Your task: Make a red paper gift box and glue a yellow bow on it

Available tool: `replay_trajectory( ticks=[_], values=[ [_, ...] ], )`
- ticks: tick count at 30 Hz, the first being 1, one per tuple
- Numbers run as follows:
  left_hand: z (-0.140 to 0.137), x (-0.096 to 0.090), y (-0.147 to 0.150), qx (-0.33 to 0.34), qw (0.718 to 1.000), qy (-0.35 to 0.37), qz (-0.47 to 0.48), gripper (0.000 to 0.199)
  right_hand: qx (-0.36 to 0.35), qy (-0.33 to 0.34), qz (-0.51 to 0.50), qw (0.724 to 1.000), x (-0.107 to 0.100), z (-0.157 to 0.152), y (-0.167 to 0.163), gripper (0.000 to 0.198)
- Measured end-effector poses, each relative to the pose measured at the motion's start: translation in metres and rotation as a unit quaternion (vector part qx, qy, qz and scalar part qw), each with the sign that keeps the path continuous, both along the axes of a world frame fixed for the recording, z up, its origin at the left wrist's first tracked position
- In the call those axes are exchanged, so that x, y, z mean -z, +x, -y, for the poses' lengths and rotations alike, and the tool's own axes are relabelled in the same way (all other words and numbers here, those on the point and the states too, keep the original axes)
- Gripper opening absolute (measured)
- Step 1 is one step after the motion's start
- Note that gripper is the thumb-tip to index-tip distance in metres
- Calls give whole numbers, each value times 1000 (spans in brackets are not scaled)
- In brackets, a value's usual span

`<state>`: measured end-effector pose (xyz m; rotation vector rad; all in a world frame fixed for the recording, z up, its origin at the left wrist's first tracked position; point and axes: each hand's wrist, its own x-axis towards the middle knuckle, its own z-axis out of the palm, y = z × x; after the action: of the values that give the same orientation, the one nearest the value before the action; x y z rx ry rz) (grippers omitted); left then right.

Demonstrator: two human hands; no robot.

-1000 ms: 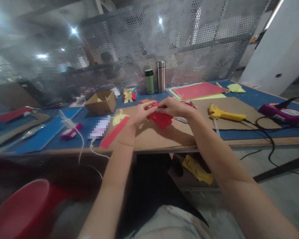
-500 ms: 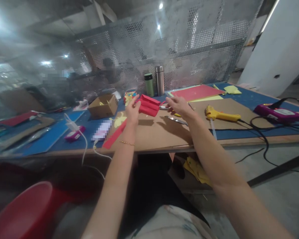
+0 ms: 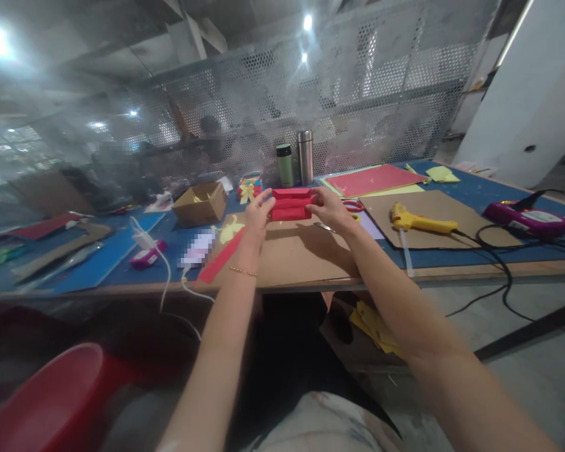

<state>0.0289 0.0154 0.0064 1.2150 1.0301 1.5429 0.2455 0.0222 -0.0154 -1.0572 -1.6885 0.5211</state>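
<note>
A folded red paper piece point(image 3: 290, 206), creased lengthwise like a small open box, is held up above a brown cardboard sheet point(image 3: 306, 257). My left hand point(image 3: 260, 212) is closed on its left end, and my right hand point(image 3: 328, 208) grips its right end with thumb and fingers. Beneath my right hand lies a metal blade point(image 3: 324, 227), partly covered. Scissors with red handles point(image 3: 354, 206) are just beyond that hand. To the left of my left hand are a red paper strip point(image 3: 221, 256) and yellow paper cutouts point(image 3: 230, 230).
A yellow glue gun point(image 3: 424, 221) rests on cardboard at right, its cord running to a purple box point(image 3: 530, 216). A green cup point(image 3: 285, 166) and steel flask point(image 3: 306, 157) stand behind. An open carton point(image 3: 200, 204) and white cables point(image 3: 169, 270) are at left.
My right hand has moved left and taken hold of the red paper's right end. The paper, tilted before, is now level between both hands.
</note>
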Motion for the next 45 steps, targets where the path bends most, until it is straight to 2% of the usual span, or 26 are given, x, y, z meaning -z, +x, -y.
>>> replay_trajectory(
  ticks=[5, 8, 11, 13, 22, 28, 32, 35, 45],
  values=[
    [6, 1, 5, 91, 995, -27, 1, 47, 15, -6, -8, 1000, 0, 0, -2, 42],
    [4, 3, 7, 79, 997, 1, 1, 41, 0, -22, -31, 999, -3, 6, -3, 44],
    [-1, 5, 6, 60, 998, 24, 0, 25, -44, -77, -97, 991, -6, 15, -5, 44],
    [-3, 7, 6, 53, 998, 31, -8, 17, -67, -115, -145, 980, -9, 22, -8, 36],
    [0, 7, 8, 72, 996, 42, -18, 15, -77, -209, -240, 945, -18, 34, -17, 22],
    [2, 4, 7, 84, 996, 9, 10, 19, -89, -219, -257, 937, -13, 29, -16, 21],
    [8, -1, 3, 131, 991, 4, 34, 27, -98, -214, -284, 929, -12, 27, -15, 24],
    [13, -4, 4, 158, 987, 2, 8, 29, -107, -217, -293, 925, -12, 27, -14, 24],
    [8, 1, 7, 88, 996, 1, -23, 20, -90, -234, -268, 930, -11, 26, -13, 22]
  ],
)
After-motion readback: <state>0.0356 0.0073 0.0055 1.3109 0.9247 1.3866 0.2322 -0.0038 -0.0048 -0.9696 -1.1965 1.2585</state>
